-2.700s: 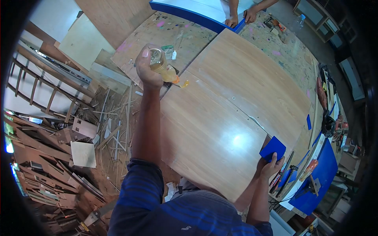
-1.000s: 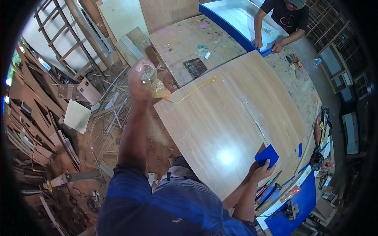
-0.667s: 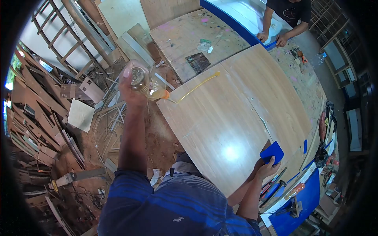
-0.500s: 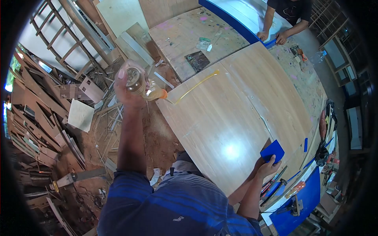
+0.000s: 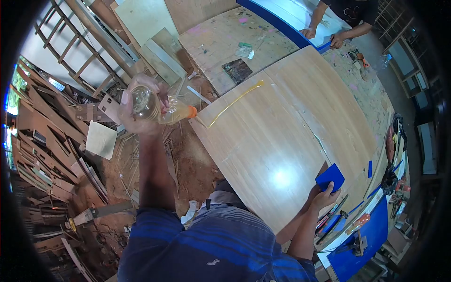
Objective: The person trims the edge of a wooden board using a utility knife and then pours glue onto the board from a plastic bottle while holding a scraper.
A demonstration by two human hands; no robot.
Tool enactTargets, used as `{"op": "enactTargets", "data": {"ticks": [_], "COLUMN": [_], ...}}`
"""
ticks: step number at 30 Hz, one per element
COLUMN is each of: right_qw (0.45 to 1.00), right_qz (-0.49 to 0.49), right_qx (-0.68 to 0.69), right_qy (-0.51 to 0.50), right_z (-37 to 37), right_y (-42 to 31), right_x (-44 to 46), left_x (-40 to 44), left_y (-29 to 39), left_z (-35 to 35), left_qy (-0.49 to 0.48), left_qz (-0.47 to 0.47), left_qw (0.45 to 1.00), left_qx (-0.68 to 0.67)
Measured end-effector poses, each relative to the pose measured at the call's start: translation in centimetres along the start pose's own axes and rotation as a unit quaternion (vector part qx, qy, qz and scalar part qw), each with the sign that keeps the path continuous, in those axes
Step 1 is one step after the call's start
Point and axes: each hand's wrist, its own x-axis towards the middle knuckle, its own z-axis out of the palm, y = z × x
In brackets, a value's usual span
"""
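Observation:
My left hand (image 5: 137,105) is wrapped round a clear plastic bottle (image 5: 174,112) with an orange cap. The bottle is tilted, its cap toward the left corner of a wood-grain board (image 5: 249,155). A thin stream hangs from the cap and joins a glossy yellow line of liquid (image 5: 235,102) on the board, which curves along the far left edge. In my right hand (image 5: 325,197) is a flat blue square piece (image 5: 330,178), gripped at its lower edge above the near right part of the board.
Across the worktable (image 5: 213,42), another person's hands (image 5: 337,40) hold a blue-edged panel (image 5: 282,26). Tools and a bottle with an orange tint (image 5: 361,223) lie at the right. Scrap wood (image 5: 51,136) and a ladder (image 5: 77,51) stand at the left.
My left hand and the bottle have shifted left, away from the board. The yellow line reaches slightly nearer the board's left corner. My right hand keeps holding the blue piece.

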Motion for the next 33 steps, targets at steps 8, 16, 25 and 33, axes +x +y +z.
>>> {"op": "enactTargets", "data": {"ticks": [8, 16, 25, 33], "right_qw": [0.999, 0.996, 0.995, 0.995], "right_qz": [0.017, 0.048, 0.055, 0.086], "right_qx": [0.032, 0.073, 0.08, 0.051], "right_qy": [0.009, 0.003, 0.005, 0.004], "right_z": [-0.3, -0.6, -0.4, -0.2], "right_y": [0.7, 1.1, -0.1, -0.8], "right_x": [0.0, -0.1, 0.0, -0.1], "left_x": [0.6, 2.5, 5.7, 8.9], "left_y": [2.3, 0.9, -3.4, -8.4], "left_z": [2.6, 4.4, 8.2, 11.4], "left_qy": [0.017, 0.023, -0.025, 0.005], "left_qz": [-0.016, -0.039, -0.053, -0.07], "left_qw": [1.0, 0.999, 0.998, 0.998], "left_qx": [-0.016, 0.007, 0.012, 0.002]}}
